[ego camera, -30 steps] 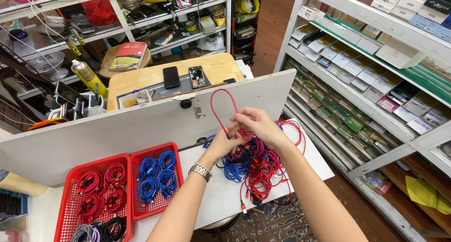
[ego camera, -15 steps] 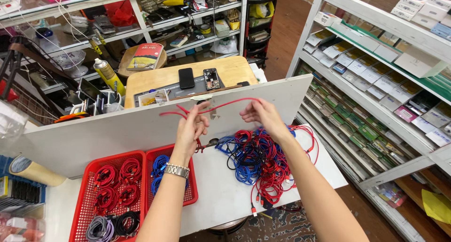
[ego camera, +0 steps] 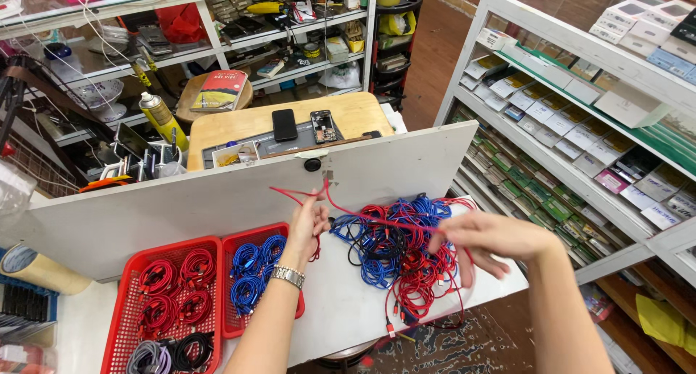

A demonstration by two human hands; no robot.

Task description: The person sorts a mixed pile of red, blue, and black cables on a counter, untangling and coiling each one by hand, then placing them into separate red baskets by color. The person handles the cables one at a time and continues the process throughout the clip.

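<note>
Head view: red cable (ego camera: 377, 218) now drawn taut, left hand (ego camera: 308, 222) pinching folded end, right hand (ego camera: 482, 240) gripping farther along; hands spread wider than before, above tangled cable pile (ego camera: 395, 261).

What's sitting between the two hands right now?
In the head view, a taut red cable spans from the left hand to the right hand, above the tangled pile of red and blue cables.
</note>
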